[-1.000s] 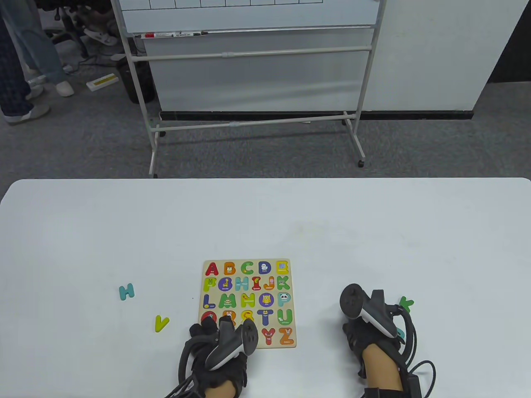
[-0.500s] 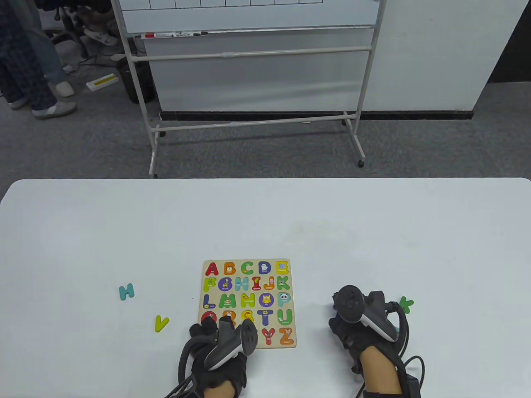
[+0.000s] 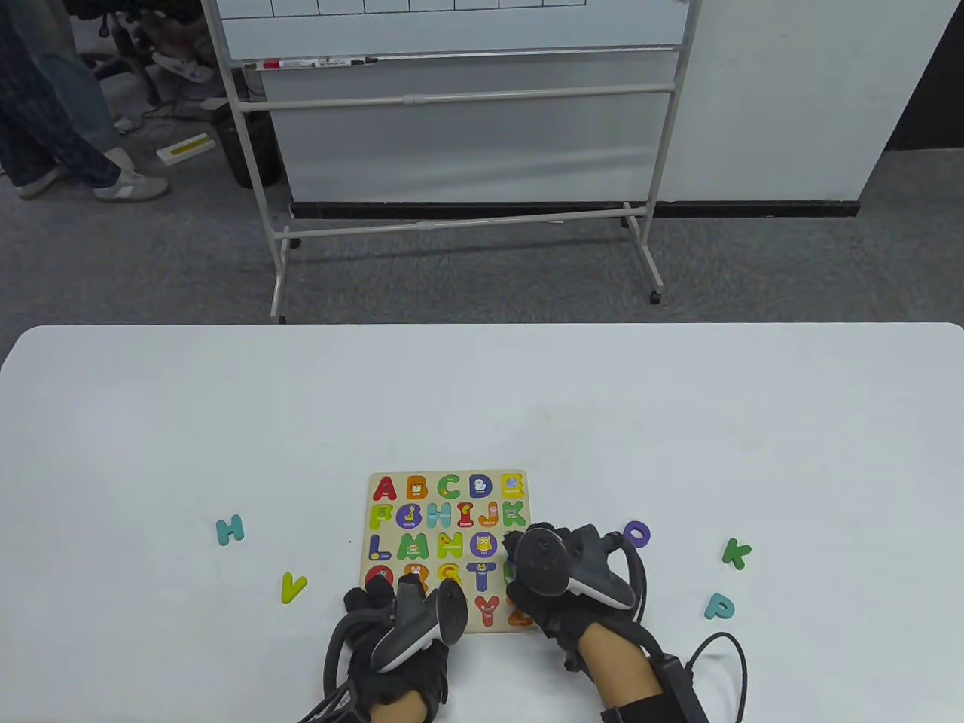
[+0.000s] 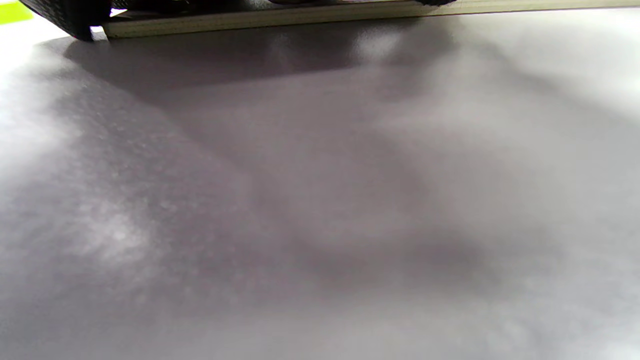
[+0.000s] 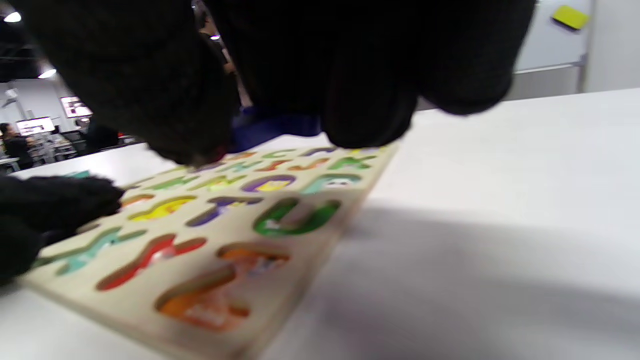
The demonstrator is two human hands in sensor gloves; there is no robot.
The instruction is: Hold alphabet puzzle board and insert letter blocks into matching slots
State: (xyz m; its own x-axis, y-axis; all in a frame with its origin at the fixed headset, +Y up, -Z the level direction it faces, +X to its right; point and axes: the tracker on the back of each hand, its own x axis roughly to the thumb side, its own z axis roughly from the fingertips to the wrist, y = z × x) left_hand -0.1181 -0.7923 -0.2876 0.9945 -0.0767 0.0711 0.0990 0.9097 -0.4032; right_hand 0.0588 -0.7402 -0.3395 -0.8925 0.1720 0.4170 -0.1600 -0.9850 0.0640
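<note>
The wooden alphabet puzzle board lies flat near the table's front edge, with many coloured letters seated in it. My left hand rests on its near left corner and holds it; the left wrist view shows only the board's edge. My right hand is over the board's right side, above the U slot. Its fingers and thumb pinch a dark blue letter block just above the board. I cannot read which letter it is.
Loose letters lie on the white table: a teal H and a yellow V left of the board, a purple O, a green K and a teal P on the right. A whiteboard stand stands beyond the table.
My right hand has moved left from the letters at the right to over the board, carrying the blue block. The O and P now show. My left hand has not moved.
</note>
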